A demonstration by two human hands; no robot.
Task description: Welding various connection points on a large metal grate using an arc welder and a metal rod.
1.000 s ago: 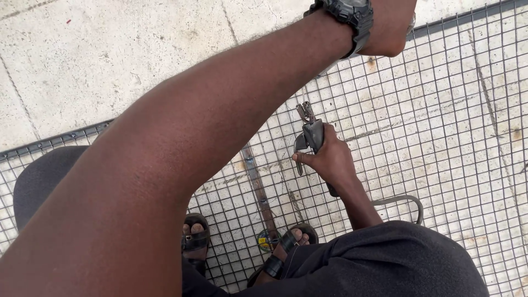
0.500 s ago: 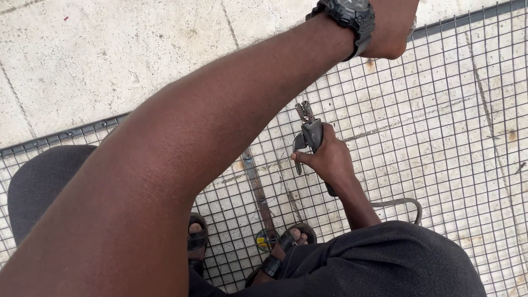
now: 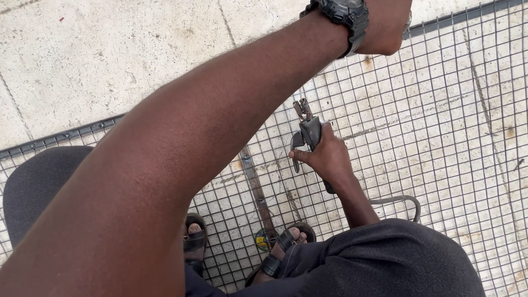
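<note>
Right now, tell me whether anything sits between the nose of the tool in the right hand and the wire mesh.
Nothing visible does. The right hand grips the tool, whose nose points at the wire mesh with only open grid around it; actual contact cannot be told.

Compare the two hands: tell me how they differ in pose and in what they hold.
The right hand is low over the wire mesh panel, gripping a grey hand tool; the left hand is at the panel's far edge at the top of the view, partly cut off. The left wrist bears a dark watch; the right wrist is bare. Both are ungloved.
</note>
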